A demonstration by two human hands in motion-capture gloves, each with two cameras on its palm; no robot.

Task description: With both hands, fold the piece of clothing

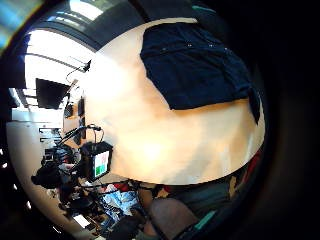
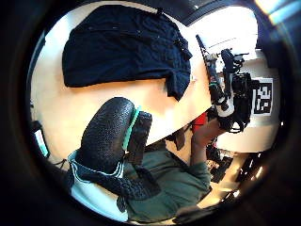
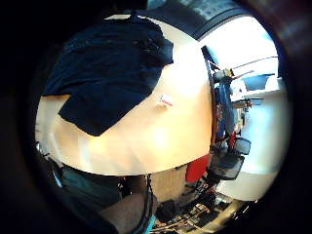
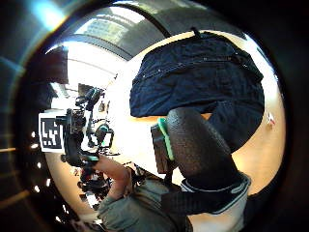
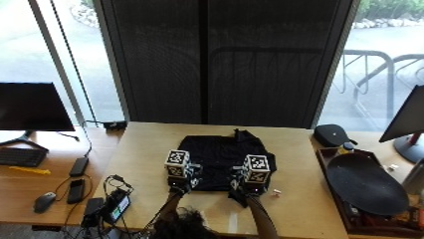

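- Black garment [image 5: 222, 155]: lay partly folded on the tabletop [image 5: 146, 149].
- Left hand [image 5: 177, 180], right hand [image 5: 248, 185]: at garment's 6 o'clock edge; finger state could not be told.

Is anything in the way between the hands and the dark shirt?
Nothing visible is. The dark shirt lies flat on the table, and the left hand and right hand are right at its near edge.
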